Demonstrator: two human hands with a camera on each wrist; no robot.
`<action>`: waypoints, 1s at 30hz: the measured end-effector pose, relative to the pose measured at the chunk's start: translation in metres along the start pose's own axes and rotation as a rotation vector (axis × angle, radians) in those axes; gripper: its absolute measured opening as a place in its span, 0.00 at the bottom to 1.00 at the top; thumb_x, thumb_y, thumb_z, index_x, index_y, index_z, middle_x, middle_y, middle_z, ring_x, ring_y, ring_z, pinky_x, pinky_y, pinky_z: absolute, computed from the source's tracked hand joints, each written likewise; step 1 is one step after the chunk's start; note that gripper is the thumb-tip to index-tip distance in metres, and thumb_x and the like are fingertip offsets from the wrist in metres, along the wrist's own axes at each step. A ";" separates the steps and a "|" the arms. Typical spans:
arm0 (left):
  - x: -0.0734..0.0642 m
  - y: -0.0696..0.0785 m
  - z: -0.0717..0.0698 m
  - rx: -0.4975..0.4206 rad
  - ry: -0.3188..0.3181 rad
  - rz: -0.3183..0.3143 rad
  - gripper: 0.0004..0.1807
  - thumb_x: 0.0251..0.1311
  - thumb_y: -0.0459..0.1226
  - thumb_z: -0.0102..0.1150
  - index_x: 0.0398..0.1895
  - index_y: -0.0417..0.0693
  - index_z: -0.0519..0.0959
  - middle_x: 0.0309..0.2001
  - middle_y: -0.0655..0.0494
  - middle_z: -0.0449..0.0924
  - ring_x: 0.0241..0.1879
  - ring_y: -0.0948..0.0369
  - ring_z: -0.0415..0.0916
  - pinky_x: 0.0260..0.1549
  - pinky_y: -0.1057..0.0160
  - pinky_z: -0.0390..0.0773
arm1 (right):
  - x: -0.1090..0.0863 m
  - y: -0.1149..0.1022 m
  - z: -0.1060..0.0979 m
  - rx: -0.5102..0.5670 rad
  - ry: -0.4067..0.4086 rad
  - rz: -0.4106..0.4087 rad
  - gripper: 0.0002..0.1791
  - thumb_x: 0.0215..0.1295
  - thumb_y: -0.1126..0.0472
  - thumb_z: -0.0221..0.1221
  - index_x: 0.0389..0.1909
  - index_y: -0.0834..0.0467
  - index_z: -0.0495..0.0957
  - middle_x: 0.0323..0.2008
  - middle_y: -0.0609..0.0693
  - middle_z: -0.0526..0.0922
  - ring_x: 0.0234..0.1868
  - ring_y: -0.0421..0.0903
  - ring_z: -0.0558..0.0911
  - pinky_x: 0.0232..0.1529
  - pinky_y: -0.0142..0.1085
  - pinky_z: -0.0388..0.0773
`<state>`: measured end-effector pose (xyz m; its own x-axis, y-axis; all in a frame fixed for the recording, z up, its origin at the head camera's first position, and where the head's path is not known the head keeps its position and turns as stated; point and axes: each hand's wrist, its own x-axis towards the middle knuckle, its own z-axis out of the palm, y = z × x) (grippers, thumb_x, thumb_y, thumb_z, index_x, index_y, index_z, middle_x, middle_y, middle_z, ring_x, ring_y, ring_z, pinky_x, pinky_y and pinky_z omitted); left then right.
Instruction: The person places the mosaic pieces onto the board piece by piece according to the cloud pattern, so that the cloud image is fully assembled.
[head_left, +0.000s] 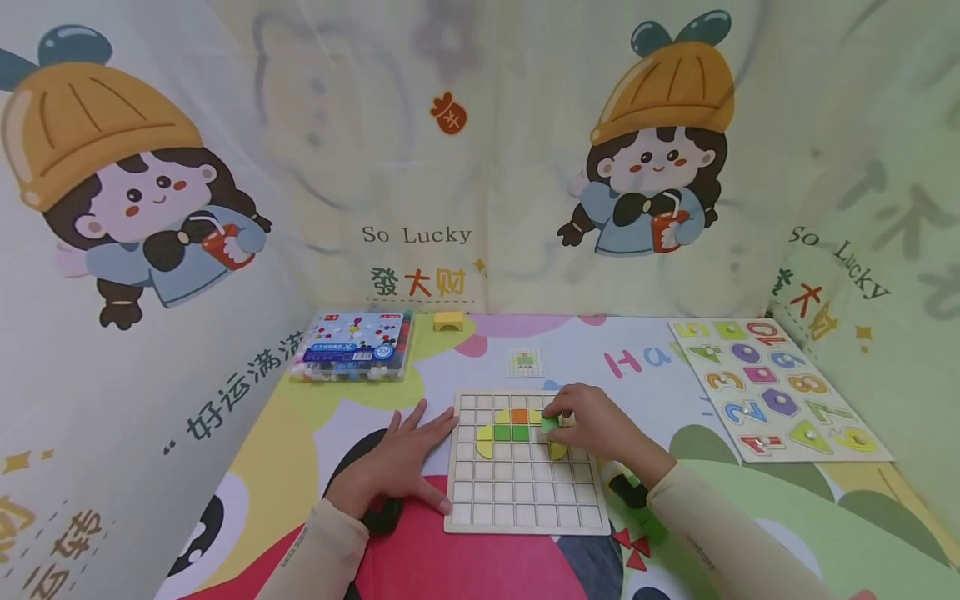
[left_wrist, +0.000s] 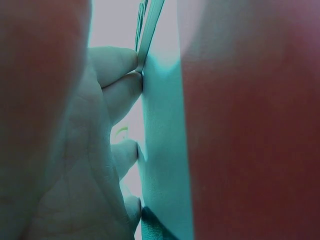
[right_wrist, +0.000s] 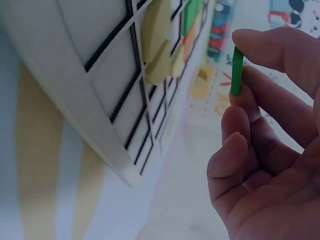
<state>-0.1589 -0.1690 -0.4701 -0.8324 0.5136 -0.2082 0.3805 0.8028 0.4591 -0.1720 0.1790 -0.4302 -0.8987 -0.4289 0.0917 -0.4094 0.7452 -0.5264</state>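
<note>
A pale wooden grid board (head_left: 525, 518) lies on the patterned cloth. On it sit an orange square (head_left: 520, 416), two green squares (head_left: 520, 433) and several yellow curved pieces (head_left: 484, 442). My left hand (head_left: 393, 467) is spread at the board's left side, thumb and fingertips touching its edge. Above the upper right cells, my right hand (head_left: 596, 423) pinches a green square tile (right_wrist: 237, 72) between thumb and fingers. In the right wrist view the tile is seen edge-on, apart from the board. The left wrist view shows the left fingers (left_wrist: 120, 95) nearly straight.
Behind the board lies a small pattern card (head_left: 524, 362). A clear box of colored parts (head_left: 352, 346) and a yellow block (head_left: 448, 321) stand at the back. To the right is a number puzzle board (head_left: 780, 392); red triangles (head_left: 636, 560) lie near the right forearm.
</note>
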 end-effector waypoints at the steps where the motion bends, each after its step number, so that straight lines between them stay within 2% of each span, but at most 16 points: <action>1: 0.000 0.000 0.000 -0.003 0.000 -0.002 0.71 0.35 0.67 0.83 0.86 0.65 0.55 0.87 0.65 0.50 0.87 0.43 0.30 0.80 0.29 0.31 | 0.004 0.000 0.002 -0.001 -0.007 0.012 0.14 0.59 0.61 0.75 0.46 0.56 0.92 0.39 0.42 0.88 0.40 0.41 0.80 0.44 0.38 0.82; 5: -0.001 0.001 0.000 -0.008 -0.008 -0.008 0.71 0.35 0.67 0.83 0.86 0.65 0.55 0.87 0.65 0.50 0.87 0.43 0.30 0.80 0.29 0.31 | 0.014 0.000 0.013 -0.008 -0.048 0.081 0.14 0.59 0.60 0.76 0.47 0.55 0.92 0.40 0.42 0.88 0.41 0.40 0.80 0.46 0.37 0.81; 9: -0.001 0.001 -0.001 -0.009 -0.013 0.005 0.70 0.36 0.67 0.82 0.86 0.63 0.56 0.86 0.64 0.51 0.87 0.43 0.30 0.80 0.29 0.30 | 0.018 0.001 0.020 0.003 -0.074 0.138 0.15 0.59 0.59 0.77 0.47 0.55 0.92 0.40 0.42 0.88 0.39 0.41 0.78 0.42 0.34 0.79; 17: -0.001 -0.002 -0.001 0.003 -0.007 0.008 0.71 0.36 0.68 0.82 0.86 0.64 0.56 0.86 0.65 0.50 0.87 0.44 0.30 0.80 0.29 0.31 | 0.022 0.000 0.027 -0.064 -0.075 0.071 0.12 0.58 0.62 0.77 0.44 0.56 0.93 0.38 0.43 0.89 0.37 0.39 0.77 0.43 0.35 0.81; 26: 0.000 -0.002 0.000 0.006 -0.003 0.004 0.71 0.35 0.67 0.82 0.86 0.64 0.56 0.86 0.65 0.50 0.87 0.44 0.30 0.80 0.29 0.31 | 0.022 -0.002 0.028 -0.080 -0.104 0.097 0.12 0.59 0.62 0.77 0.44 0.54 0.93 0.39 0.42 0.89 0.40 0.39 0.78 0.48 0.38 0.83; 30: 0.000 -0.001 0.000 0.011 -0.004 -0.001 0.71 0.35 0.67 0.82 0.86 0.64 0.56 0.86 0.65 0.50 0.87 0.44 0.30 0.80 0.29 0.31 | 0.019 -0.004 0.023 -0.062 -0.105 0.109 0.14 0.59 0.60 0.77 0.46 0.54 0.92 0.41 0.43 0.88 0.41 0.40 0.78 0.48 0.38 0.82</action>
<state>-0.1587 -0.1696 -0.4703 -0.8310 0.5144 -0.2120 0.3844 0.8063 0.4495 -0.1834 0.1563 -0.4459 -0.9180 -0.3928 -0.0540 -0.3223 0.8187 -0.4752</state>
